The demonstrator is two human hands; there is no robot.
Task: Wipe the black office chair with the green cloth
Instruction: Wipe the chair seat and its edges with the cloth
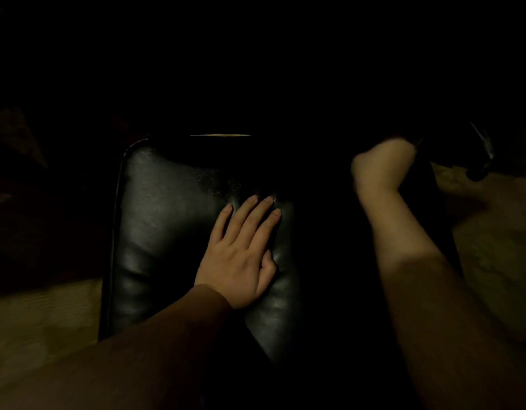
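Chair [167,232], black and padded, is filling the middle of the head view, seen from above, with its glossy creased cushion catching the only light. It is standing on a pale floor [33,315], which is showing past the cushion's left edge and again along the right side of the scene. The rest of the scene is lying in deep shadow.

Left hand [241,255] is resting flat on the cushion, near its middle and toward the right of the lit area. The fingers [255,214] are lying straight and slightly spread, pointing away from the person, with the thumb lying along the palm's right side. The hand is released and grasping nothing. A brown sleeve [137,350] is covering the arm up to the wrist.

Right hand [377,170] is reaching toward the cushion's far right corner, well apart from the left hand. The wrist is bending sharply and the hand is blurring. Its fingers are hiding in the dark, so whether it is clenched, released or grasping anything cannot be told.

Beyond the right hand, a dark object [480,161] with a pale glint is showing, too dim to identify.
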